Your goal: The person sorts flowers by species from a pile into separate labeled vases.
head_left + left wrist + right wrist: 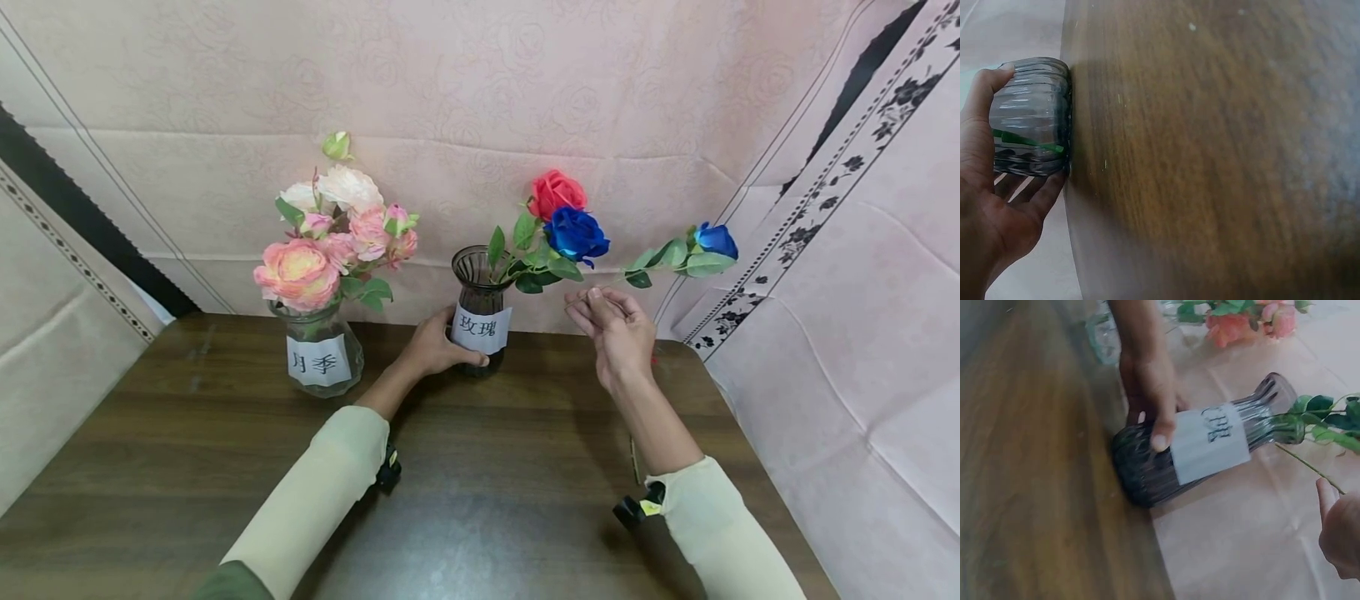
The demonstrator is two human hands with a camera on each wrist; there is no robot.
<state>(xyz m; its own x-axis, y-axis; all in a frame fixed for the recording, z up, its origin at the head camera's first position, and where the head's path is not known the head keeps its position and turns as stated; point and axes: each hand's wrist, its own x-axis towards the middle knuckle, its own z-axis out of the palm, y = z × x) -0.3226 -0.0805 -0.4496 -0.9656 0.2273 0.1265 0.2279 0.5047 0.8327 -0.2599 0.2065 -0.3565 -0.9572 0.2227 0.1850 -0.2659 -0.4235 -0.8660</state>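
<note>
A dark ribbed glass vase (480, 275) with a white paper label (482, 330) stands near the table's back edge. My left hand (438, 346) grips it low down, thumb in front and fingers around the far side. A red rose (557, 193) and a blue rose (576, 234) lean out of it to the right. My right hand (618, 329) pinches the thin stem (1311, 467) of another blue rose (716, 240), whose bloom points right. In the right wrist view the stem's free end lies close to the vase mouth, outside it. A green stem (1029, 141) shows through the glass in the left wrist view.
To the left stands a clear glass vase (354, 358), labelled too, full of pink and white flowers (330, 242). A thin stem (634, 460) lies beneath my right forearm, with a small red spot beside the wrist. Pale patterned cloth (450, 75) hangs behind the brown table (480, 500).
</note>
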